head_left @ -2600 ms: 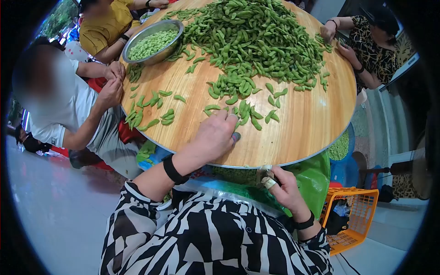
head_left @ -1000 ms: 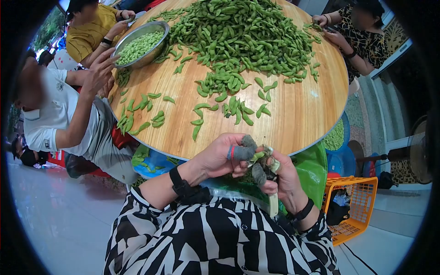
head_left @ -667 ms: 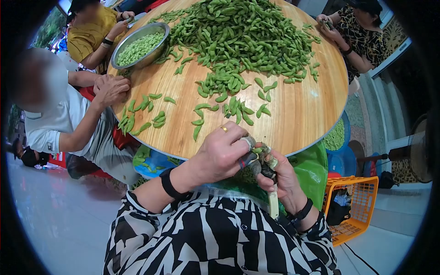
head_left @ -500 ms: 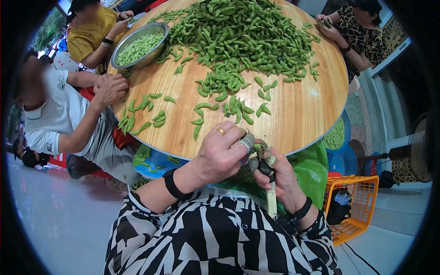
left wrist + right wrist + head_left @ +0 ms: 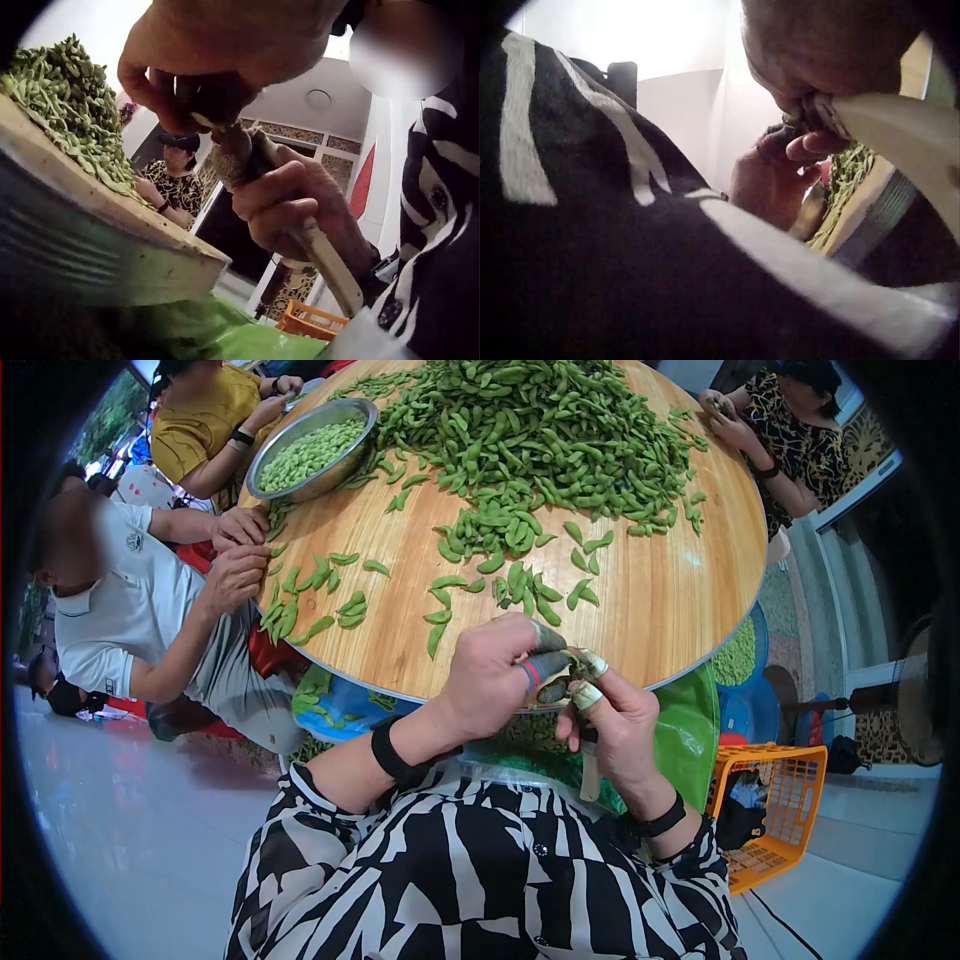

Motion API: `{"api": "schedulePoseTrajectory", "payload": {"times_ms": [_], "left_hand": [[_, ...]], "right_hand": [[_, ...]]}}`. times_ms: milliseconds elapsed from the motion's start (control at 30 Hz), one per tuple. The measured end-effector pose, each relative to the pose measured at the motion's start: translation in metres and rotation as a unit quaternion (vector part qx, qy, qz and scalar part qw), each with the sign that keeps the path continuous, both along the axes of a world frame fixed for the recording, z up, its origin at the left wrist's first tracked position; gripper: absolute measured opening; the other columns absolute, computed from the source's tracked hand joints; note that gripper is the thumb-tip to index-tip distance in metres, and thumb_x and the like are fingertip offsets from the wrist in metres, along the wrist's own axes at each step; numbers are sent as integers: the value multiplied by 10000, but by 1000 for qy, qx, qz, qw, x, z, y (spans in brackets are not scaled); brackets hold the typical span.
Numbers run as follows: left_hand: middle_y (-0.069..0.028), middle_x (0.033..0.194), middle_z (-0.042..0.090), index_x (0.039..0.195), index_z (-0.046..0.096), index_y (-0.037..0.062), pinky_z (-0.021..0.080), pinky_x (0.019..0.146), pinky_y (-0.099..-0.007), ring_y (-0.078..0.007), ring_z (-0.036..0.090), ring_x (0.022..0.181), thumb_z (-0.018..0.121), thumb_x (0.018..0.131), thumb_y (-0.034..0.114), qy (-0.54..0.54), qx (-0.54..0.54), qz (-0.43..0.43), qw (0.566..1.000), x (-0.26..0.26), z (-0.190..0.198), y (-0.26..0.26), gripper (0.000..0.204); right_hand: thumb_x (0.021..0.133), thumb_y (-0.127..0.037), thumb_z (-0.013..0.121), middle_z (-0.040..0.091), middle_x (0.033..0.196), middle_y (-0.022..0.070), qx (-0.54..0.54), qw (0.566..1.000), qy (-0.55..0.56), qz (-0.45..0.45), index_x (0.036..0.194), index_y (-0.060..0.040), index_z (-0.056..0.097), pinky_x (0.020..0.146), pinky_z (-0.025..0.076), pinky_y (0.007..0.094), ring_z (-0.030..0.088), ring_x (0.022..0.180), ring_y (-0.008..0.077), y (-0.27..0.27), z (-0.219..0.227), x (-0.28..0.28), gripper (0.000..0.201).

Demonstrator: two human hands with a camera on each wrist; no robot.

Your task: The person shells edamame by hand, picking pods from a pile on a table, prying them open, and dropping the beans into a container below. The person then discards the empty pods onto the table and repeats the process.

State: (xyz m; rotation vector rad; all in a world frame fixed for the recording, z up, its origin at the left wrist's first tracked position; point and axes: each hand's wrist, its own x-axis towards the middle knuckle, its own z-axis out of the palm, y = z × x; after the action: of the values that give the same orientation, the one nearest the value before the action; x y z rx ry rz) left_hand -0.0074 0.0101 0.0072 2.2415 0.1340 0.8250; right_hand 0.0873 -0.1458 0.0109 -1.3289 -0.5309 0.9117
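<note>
My left hand [image 5: 495,665] wears grey finger covers, one with a red band, and pinches a green soybean pod [image 5: 573,656] at the table's near edge. Only a sliver of the pod shows between the fingers. My right hand [image 5: 620,725], with pale tape round its fingertips, meets the left at the pod. Its curled fingers also grip a tool with a flat cream handle [image 5: 326,262], which points down toward my body; the tool's other end is hidden in the hand. Loose soybean pods [image 5: 525,588] lie just beyond my hands.
A large heap of pods [image 5: 540,440] covers the back of the round wooden table [image 5: 640,630]. A steel bowl [image 5: 360,455] of shelled beans stands at the left. Three people sit around. Green plastic [image 5: 690,730] hangs below; an orange crate [image 5: 770,810] is at the right.
My left hand has come from the pods on the table to meet the right hand, bringing a pod. The person on the left reached to the bowl and has returned to the table's edge.
</note>
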Motion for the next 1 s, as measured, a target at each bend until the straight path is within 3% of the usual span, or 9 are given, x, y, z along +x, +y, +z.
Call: {"api": "schedulePoseTrajectory", "payload": {"times_ms": [33, 67, 200, 267, 333, 400, 767, 867, 1000], "left_hand": [[-73, 755, 619, 867, 645, -4, 455, 638, -311, -199, 594, 704, 646, 789, 36, 24, -208, -23, 977, 1, -2, -1, 88], [-46, 749, 617, 875, 632, -6, 445, 626, -298, -152, 591, 707, 642, 819, 48, 48, -407, -45, 911, 1, -4, -2, 78], [-25, 778, 629, 898, 635, -7, 461, 632, -256, -92, 589, 715, 624, 867, 73, 56, -487, -66, 869, -1, -11, -1, 86], [-50, 763, 628, 910, 631, 4, 470, 596, -246, -104, 591, 660, 608, 884, 86, 54, -652, -116, 748, -2, -16, -2, 89], [-45, 789, 632, 942, 624, 5, 477, 583, -227, -102, 602, 667, 613, 891, 96, 77, -659, -123, 738, -3, -14, -2, 105], [-41, 816, 635, 975, 616, 5, 485, 570, -208, -101, 613, 674, 618, 898, 105, 98, -666, -130, 728, -3, -14, -2, 126], [-51, 745, 624, 993, 589, 25, 428, 469, -196, -82, 571, 583, 572, 935, 132, 148, -555, -97, 813, 4, -15, -16, 123], [-49, 746, 624, 1004, 582, 29, 422, 455, -193, -79, 570, 580, 565, 936, 123, 183, -570, -85, 796, 3, -9, -19, 117], [-43, 736, 623, 1006, 572, 34, 421, 444, -196, -78, 569, 575, 544, 942, 105, 190, -570, -102, 793, 4, -11, -21, 100]], "right_hand": [[918, -71, 531, 615, 710, 92, 1, 1000, 11, -3, 1215, 36, 564, 421, 430, 214, 585, 522, 132, 0, 0, 1, 317], [918, -71, 531, 615, 710, 92, 1, 1000, 12, -3, 1215, 36, 564, 421, 430, 214, 585, 522, 132, 0, 0, 2, 317], [922, -67, 534, 621, 731, 103, 13, 996, 87, 32, 1182, 47, 572, 410, 428, 213, 584, 517, 132, -2, 1, 7, 286], [928, -54, 533, 620, 722, 99, 31, 992, 116, 47, 1181, 53, 570, 415, 436, 211, 593, 530, 128, -5, 0, 8, 278], [929, -57, 526, 614, 697, 98, 33, 984, 169, 51, 1194, 50, 565, 415, 429, 212, 583, 519, 127, -7, -2, 9, 289], [930, -58, 525, 615, 700, 98, 13, 990, 134, 50, 1204, 49, 561, 418, 431, 214, 581, 517, 127, -12, -2, 6, 297], [904, -65, 536, 602, 727, 94, 19, 997, 69, 37, 1189, 48, 571, 385, 413, 232, 574, 483, 154, -34, -14, 9, 308], [917, -17, 528, 615, 763, 78, -3, 998, 53, 43, 1232, 46, 553, 442, 442, 216, 581, 539, 116, -39, -10, 10, 323], [900, -19, 551, 618, 809, 52, -24, 999, 33, 13, 1141, 31, 588, 475, 445, 208, 580, 564, 104, -41, -12, 12, 248]]}}
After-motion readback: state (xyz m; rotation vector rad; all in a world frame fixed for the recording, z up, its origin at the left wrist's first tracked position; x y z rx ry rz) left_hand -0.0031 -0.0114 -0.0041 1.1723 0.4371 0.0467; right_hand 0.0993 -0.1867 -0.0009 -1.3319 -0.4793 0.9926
